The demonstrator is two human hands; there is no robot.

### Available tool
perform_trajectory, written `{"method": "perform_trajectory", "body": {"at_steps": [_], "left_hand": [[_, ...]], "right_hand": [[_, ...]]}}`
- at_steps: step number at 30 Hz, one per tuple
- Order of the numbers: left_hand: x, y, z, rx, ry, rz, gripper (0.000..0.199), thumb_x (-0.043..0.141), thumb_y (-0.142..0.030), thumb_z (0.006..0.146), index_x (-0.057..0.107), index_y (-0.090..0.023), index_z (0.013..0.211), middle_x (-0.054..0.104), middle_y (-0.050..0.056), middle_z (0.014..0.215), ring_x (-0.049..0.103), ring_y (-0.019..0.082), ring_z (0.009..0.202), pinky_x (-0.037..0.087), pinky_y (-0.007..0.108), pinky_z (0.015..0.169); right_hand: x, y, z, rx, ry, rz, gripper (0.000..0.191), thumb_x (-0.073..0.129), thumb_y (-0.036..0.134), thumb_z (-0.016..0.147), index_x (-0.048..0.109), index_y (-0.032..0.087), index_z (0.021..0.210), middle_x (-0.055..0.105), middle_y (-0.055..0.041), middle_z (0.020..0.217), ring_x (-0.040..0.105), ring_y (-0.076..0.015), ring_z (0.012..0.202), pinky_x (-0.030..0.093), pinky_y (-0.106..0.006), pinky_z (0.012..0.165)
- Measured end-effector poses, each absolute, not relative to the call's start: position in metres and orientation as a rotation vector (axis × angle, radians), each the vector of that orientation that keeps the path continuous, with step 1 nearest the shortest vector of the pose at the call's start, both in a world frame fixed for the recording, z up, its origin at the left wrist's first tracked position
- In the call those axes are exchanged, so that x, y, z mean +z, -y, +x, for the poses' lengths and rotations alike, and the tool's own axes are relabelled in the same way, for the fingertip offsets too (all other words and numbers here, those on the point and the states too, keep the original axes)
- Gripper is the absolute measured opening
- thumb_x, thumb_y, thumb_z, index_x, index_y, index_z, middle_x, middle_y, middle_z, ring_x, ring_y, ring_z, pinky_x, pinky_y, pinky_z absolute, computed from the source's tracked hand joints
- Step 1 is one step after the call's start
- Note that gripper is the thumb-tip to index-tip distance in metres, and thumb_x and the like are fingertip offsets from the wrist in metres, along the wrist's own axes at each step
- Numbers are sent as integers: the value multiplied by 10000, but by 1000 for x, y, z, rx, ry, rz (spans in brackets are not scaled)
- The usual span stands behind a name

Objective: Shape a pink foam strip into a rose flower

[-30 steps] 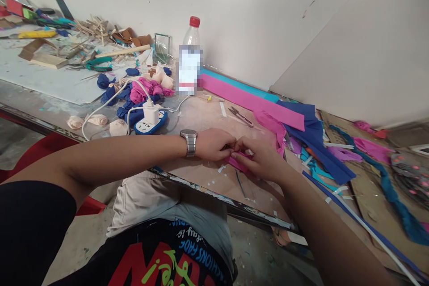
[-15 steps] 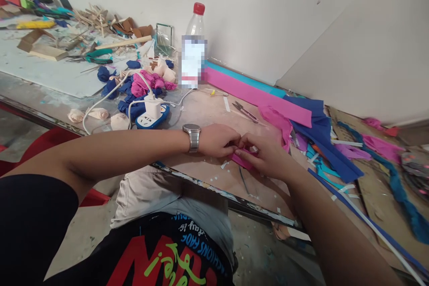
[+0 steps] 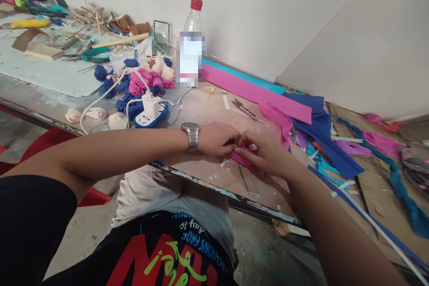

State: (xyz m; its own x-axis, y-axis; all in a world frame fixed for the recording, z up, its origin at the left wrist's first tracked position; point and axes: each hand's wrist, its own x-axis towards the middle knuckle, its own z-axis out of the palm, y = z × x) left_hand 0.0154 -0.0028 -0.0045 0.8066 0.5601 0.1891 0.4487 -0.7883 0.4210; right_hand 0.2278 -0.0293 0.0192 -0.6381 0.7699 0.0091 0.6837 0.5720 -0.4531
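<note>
The pink piece (image 3: pixel 244 157) in the grip looks like matt, finely crinkled paper. Just left of the grip, the watch (image 3: pixel 191 136) has a shiny metal band. Beyond the grip, the snips (image 3: pixel 245 110) look metallic, and the pink strip (image 3: pixel 258 99) is smooth, matt paper. Farther beyond, the bottle (image 3: pixel 193 21) is clear, glossy plastic; far left, the sticks (image 3: pixel 92 15) are bare, matt wood.

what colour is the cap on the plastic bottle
Red; the bottle cap shows clearly in the head view.
</note>
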Motion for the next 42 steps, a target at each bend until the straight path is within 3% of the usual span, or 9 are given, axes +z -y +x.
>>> {"method": "perform_trajectory", "body": {"at_steps": [42], "left_hand": [[-7, 2, 15, 451, -746, 2620, 201, 523, -301, 898, 675, -174, 927, 726, 57, 907, 643, 184, 813, 431, 294, 709]], "right_hand": [[20, 30, 228, 609, 2610, -1215, 246, 561, 433, 950, 596, 208, 856, 643, -31, 789, 534, -171, 710, 378, -292, 636]]}}
